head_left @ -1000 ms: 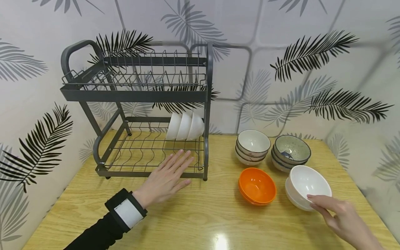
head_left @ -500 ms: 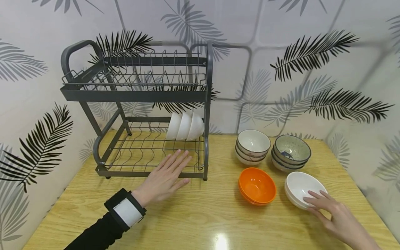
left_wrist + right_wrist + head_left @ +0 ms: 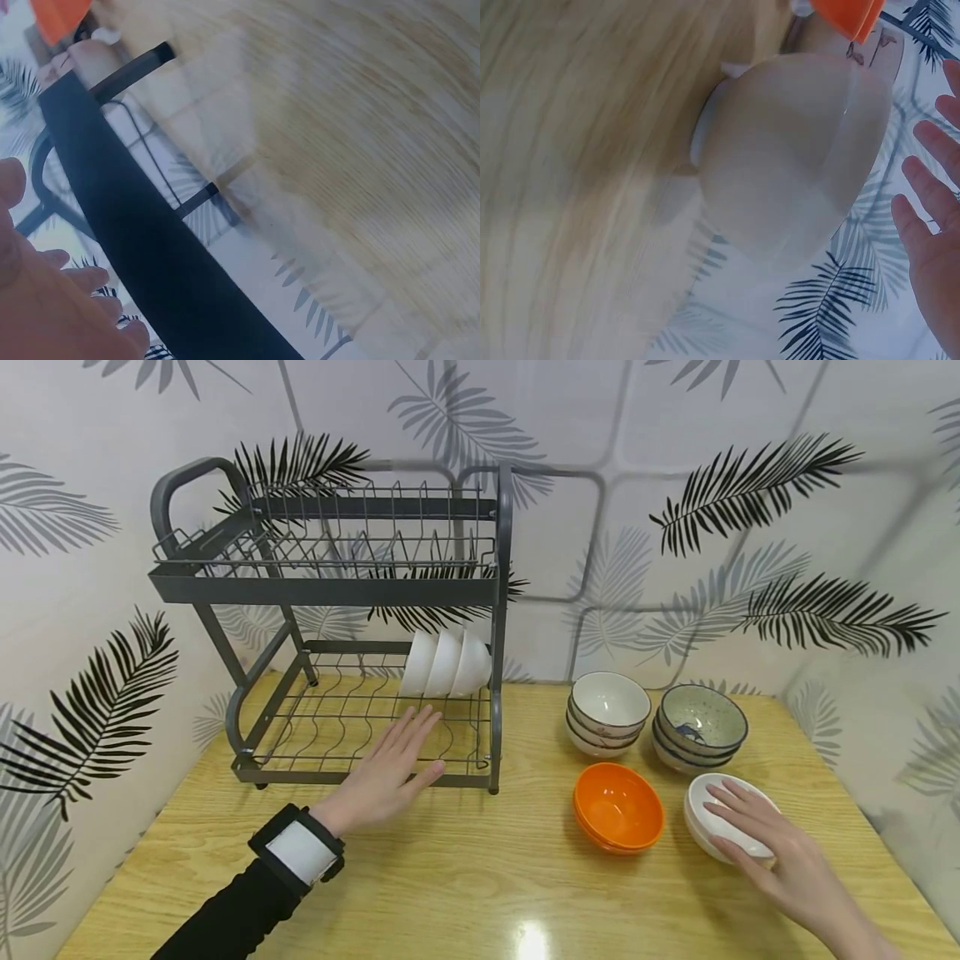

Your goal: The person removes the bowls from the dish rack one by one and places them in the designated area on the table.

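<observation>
My left hand [image 3: 378, 781], fingers straight, reaches over the front rail of a dark two-tier dish rack [image 3: 322, 592]; whether it touches the rail I cannot tell. In the left wrist view its fingers [image 3: 86, 279] show beside the dark rail. Several white bowls [image 3: 447, 664] stand on edge at the right of the rack's lower tier. At the right, my right hand [image 3: 780, 860] is spread over a nested stack of white bowls [image 3: 699, 822], holding nothing. In the right wrist view, the right hand [image 3: 939, 217] appears apart from the white bowl's side [image 3: 780, 157].
Nested orange bowls [image 3: 618, 806] sit left of the white stack. Behind them are a stack of white dark-rimmed bowls [image 3: 609, 702] and a stack of grey-green speckled bowls [image 3: 701, 714]. A leaf-patterned wall covering [image 3: 697, 593] rises behind the wooden table [image 3: 465, 877].
The top white bowl, tilted in my right hand's grip a second ago, has settled into the stack. My right hand has let go and its fingers moved up-left over it. My left hand shifted slightly left.
</observation>
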`<action>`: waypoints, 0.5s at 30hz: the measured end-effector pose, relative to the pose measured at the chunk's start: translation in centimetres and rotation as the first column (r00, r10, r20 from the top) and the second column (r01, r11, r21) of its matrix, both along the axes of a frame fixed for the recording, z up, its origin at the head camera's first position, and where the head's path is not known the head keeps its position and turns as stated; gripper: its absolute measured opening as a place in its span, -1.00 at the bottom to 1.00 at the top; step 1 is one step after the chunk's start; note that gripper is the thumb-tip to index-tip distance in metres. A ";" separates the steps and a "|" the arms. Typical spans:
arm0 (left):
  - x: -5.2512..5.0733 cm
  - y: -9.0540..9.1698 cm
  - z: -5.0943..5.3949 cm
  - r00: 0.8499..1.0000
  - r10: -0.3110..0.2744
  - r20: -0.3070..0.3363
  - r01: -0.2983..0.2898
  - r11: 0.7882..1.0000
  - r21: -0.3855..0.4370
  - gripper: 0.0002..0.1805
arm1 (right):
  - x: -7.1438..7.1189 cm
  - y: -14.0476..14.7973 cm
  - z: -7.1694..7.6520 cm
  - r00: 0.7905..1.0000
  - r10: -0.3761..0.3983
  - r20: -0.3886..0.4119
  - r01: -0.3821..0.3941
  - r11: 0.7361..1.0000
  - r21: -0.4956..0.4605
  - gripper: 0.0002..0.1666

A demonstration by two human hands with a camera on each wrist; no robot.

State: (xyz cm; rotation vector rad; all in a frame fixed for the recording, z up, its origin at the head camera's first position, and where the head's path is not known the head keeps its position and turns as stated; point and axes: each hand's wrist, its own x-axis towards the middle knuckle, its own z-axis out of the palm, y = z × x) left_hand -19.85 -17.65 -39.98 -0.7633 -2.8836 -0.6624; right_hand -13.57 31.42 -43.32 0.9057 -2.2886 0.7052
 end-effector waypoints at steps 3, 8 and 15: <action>-0.6 -0.1 0.5 0.999 -0.013 0.049 0.008 0.994 0.109 -0.21 | -0.3 -1.0 0.2 0.999 0.031 -0.006 -0.031 0.999 -0.028 -0.53; -1.7 -0.8 0.9 0.987 -0.056 0.151 0.008 0.954 0.301 -0.20 | -0.7 -2.7 0.6 0.997 0.070 0.030 -0.068 0.996 -0.058 -0.49; -2.7 -1.5 1.1 0.973 -0.030 0.227 -0.067 0.911 0.406 -0.18 | -1.3 -4.8 0.8 0.994 0.094 0.060 -0.091 0.994 -0.054 -0.25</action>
